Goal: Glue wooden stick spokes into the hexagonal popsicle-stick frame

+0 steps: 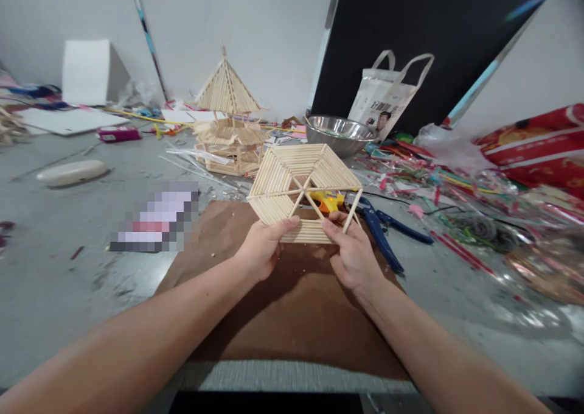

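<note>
Both hands hold up a six-sided wooden-stick roof panel (277,173), tilted above a brown sheet (274,316). Rows of thin sticks fill most of its sections; the right one shows only its frame, and gaps surround the centre. My left hand (264,249) pinches the lower left edge, thumb on top. Closed on the lower right edge is my right hand (351,249), its thumb near a spoke. Behind the panel, partly hidden, lies a yellow tool (331,201), perhaps a glue gun. Blue-handled pliers (383,231) rest just right of it.
A stick-built pagoda model (228,109) stands at the back, beside a metal bowl (342,135) and a white tote bag (383,97). A blurred-out phone-like object (157,219) and a white case (72,173) lie left. Tangled wires and coloured scraps (474,219) cover the right side.
</note>
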A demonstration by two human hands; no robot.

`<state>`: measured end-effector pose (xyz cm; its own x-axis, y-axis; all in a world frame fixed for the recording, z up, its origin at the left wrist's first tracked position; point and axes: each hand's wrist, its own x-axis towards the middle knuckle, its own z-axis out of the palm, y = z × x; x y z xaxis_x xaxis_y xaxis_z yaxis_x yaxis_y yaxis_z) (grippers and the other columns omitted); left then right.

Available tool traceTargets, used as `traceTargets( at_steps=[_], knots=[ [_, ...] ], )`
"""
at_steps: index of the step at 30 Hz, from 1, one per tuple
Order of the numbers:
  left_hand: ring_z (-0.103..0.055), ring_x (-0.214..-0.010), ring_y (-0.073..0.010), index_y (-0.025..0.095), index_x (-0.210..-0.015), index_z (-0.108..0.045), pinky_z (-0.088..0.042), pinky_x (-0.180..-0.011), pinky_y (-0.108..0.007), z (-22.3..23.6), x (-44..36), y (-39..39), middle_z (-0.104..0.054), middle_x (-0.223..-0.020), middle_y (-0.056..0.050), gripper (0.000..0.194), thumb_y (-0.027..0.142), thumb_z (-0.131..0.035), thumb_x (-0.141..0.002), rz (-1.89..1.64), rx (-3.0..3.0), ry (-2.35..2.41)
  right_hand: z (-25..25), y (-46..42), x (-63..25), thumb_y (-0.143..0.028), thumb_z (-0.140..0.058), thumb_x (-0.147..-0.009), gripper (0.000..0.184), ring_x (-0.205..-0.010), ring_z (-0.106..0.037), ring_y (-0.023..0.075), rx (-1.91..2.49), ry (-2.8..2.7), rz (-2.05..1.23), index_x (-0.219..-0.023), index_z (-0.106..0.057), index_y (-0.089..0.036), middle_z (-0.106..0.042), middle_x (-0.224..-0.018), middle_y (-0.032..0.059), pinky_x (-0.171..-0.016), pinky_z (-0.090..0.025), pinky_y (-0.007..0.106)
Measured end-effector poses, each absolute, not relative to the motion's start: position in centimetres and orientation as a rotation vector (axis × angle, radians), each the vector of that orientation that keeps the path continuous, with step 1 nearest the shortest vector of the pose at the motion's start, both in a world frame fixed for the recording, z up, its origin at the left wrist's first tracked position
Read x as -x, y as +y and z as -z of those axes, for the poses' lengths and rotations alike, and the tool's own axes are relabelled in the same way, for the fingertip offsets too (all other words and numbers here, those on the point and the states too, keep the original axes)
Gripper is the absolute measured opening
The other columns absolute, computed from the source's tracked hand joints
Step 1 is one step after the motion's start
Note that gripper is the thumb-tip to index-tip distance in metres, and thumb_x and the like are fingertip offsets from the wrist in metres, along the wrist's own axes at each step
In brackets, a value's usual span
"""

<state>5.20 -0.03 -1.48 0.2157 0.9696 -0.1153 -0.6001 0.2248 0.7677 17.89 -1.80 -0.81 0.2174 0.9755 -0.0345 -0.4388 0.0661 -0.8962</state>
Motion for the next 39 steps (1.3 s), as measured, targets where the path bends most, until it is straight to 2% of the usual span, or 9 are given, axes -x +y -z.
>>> traceTargets(
  at_steps=[5, 10, 14, 22, 32, 39],
  knots=[
    [-0.056, -0.067, -0.0131, 0.012, -0.087, -0.057, -0.043, -0.059, -0.023, 1.31, -4.89, 0.09, -0.063, -0.085, -0.007, 0.033, 0.022, -0.067, -0.057, -1.15, -0.682, 0.67, 0.88, -1.51, -18.13, -0.027, -0.065, -0.059, 0.019, -0.065, -0.052, 0.0108, 0.918, -0.759, -1.258, -0.069, -0.05, -0.02, -0.054, -0.065, -0.0049, -0.063, -0.042, 0.026],
    [-0.056, -0.064, -0.0132, 0.013, -0.087, -0.058, -0.043, -0.053, -0.023, 1.51, -4.7, 0.19, -0.063, -0.083, -0.007, 0.031, 0.032, -0.063, -0.062, -1.104, -0.716, 0.671, 0.95, -1.46, -18.25, -0.029, -0.064, -0.061, 0.019, -0.06, -0.052, 0.0108, 0.915, -0.752, -1.265, -0.072, -0.051, -0.02, -0.055, -0.065, -0.0047, -0.056, -0.043, 0.025],
    [-0.056, -0.065, -0.0135, 0.013, -0.086, -0.058, -0.043, -0.053, -0.023, 1.5, -4.65, 0.21, -0.062, -0.081, -0.006, 0.031, 0.029, -0.065, -0.06, -1.118, -0.711, 0.688, 0.71, -1.71, -18.23, -0.028, -0.066, -0.057, 0.024, -0.055, -0.052, 0.0103, 0.975, -0.737, -1.305, -0.074, -0.051, -0.02, -0.055, -0.062, -0.0053, -0.051, -0.042, 0.025],
    [-0.056, -0.063, -0.0135, 0.013, -0.086, -0.058, -0.042, -0.052, -0.023, 1.48, -4.58, 0.09, -0.063, -0.078, -0.006, 0.033, 0.029, -0.066, -0.059, -1.108, -0.784, 0.721, 0.77, -1.62, -18.26, -0.019, -0.069, -0.05, 0.029, -0.057, -0.053, 0.01, 1.031, -0.679, -1.266, -0.074, -0.052, -0.018, -0.058, -0.06, -0.0049, -0.053, -0.042, 0.024],
    [-0.057, -0.072, -0.0164, 0.009, -0.086, -0.058, -0.043, -0.072, -0.031, 2.07, -4.92, 0.11, -0.062, -0.087, -0.009, 0.035, 0.024, -0.067, -0.056, -1.216, -0.841, 0.722, 0.47, -1.74, -18.12, -0.017, -0.069, -0.047, 0.032, -0.053, -0.052, 0.0107, 1.079, -0.658, -1.298, -0.072, -0.048, -0.018, -0.055, -0.056, -0.0056, -0.048, -0.04, 0.024],
    [-0.057, -0.072, -0.0166, 0.01, -0.086, -0.058, -0.043, -0.073, -0.033, 1.99, -5.13, -0.06, -0.063, -0.086, -0.009, 0.034, 0.024, -0.067, -0.056, -1.221, -0.838, 0.727, 0.55, -1.68, -18.08, -0.015, -0.069, -0.046, 0.032, -0.051, -0.051, 0.0096, 1.091, -0.632, -1.247, -0.068, -0.047, -0.018, -0.053, -0.052, -0.0065, -0.047, -0.039, 0.022]
  ],
)
